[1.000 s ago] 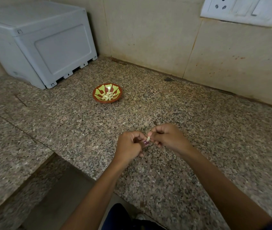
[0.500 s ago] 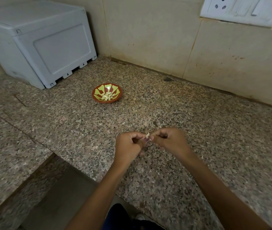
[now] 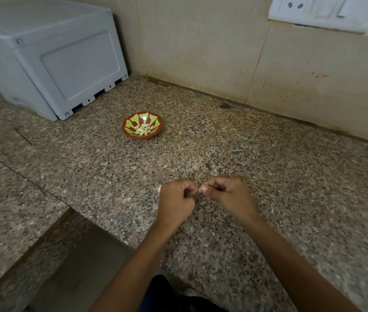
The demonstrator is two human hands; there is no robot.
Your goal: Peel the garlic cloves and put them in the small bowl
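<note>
A small red bowl (image 3: 142,125) with a yellow-green pattern sits on the granite counter (image 3: 268,176), holding several pale peeled garlic cloves (image 3: 142,130). In front of me, over the counter, my left hand (image 3: 176,201) and my right hand (image 3: 230,194) meet with curled fingers. Between their fingertips they pinch a small garlic clove (image 3: 201,191), mostly hidden by the fingers. The bowl lies well beyond my hands, to the left.
A grey plastic box (image 3: 50,55) stands at the back left against the tiled wall (image 3: 201,48). A white switch and socket plate (image 3: 327,10) is on the wall at top right. The counter drops at a step at lower left (image 3: 66,212).
Both hands shifted slightly toward me while working on the clove; the white of the clove shows less now. The bowl has not moved.
</note>
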